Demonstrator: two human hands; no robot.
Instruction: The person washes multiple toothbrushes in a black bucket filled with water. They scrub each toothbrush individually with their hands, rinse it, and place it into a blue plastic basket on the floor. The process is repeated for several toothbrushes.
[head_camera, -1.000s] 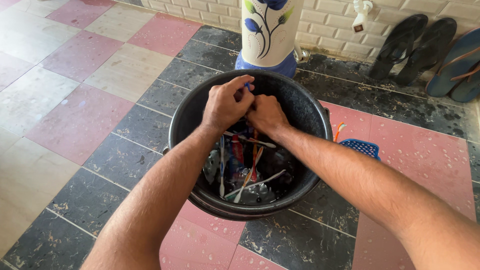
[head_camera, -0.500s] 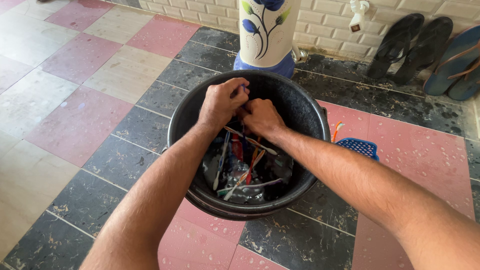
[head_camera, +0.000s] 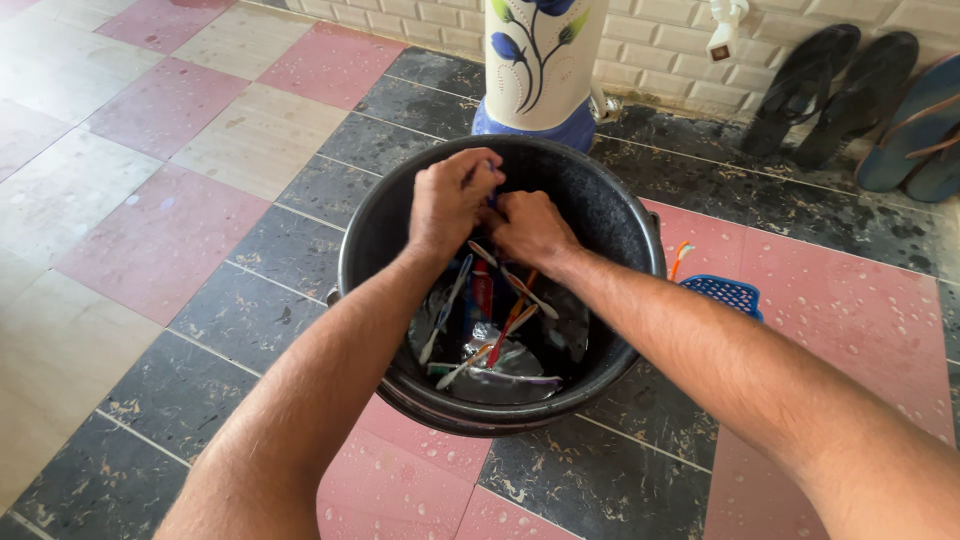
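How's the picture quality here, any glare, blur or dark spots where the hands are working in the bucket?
Head view: even daylight, sharp throughout, no motion blur on the left hand or right hand. The water in the black bucket gives patchy glare around the toothbrushes; the bucket's inner wall is dark. Wet floor tiles show shiny droplets.

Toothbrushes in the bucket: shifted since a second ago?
Yes. The toothbrushes floating in the water have drifted and turned against the black bucket rim, lying differently than before.

The two hands, left hand (head_camera: 450, 205) and right hand (head_camera: 530, 230), close together and hide most of a small blue thing (head_camera: 491, 172); its kind cannot be told. The painted vase (head_camera: 545, 60) and blue sandals (head_camera: 915, 135) are cut by the picture's edges.
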